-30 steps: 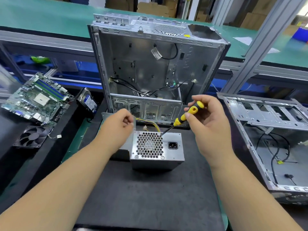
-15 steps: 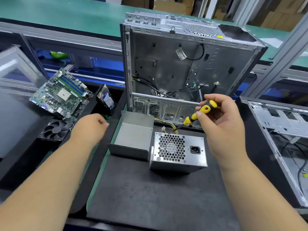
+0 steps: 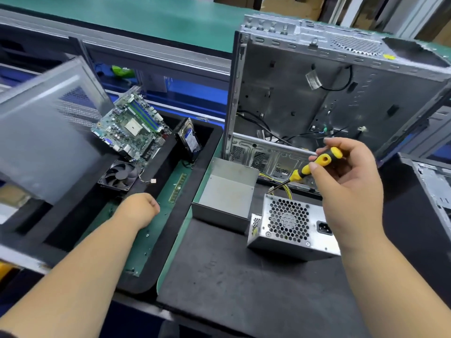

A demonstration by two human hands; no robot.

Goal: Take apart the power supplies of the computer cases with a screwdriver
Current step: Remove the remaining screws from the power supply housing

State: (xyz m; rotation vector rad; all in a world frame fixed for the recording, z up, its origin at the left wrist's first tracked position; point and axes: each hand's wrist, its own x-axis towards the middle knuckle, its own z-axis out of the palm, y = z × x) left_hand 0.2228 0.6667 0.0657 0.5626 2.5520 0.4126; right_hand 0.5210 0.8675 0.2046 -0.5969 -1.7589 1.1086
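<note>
- Power supply (image 3: 291,228): on the mat, fan grille facing the viewer, at 7 o'clock from the right hand (image 3: 346,181).
- Right hand, nearer: pinches the screwdriver (image 3: 314,167), tip toward the supply's top.
- Left hand (image 3: 139,211): at 9 o'clock, curled; contents unclear.

Looks like we're at an electronics teardown line: green conveyor (image 3: 170,23) beyond our hands, gutted computer case (image 3: 317,93), loose motherboard (image 3: 131,125) past our left hand (image 3: 139,209).

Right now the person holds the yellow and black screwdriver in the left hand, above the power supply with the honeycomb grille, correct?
Not quite: the head view shows the screwdriver pinched in the right hand, above the power supply. The left hand is over the green mat, away from it.
</note>
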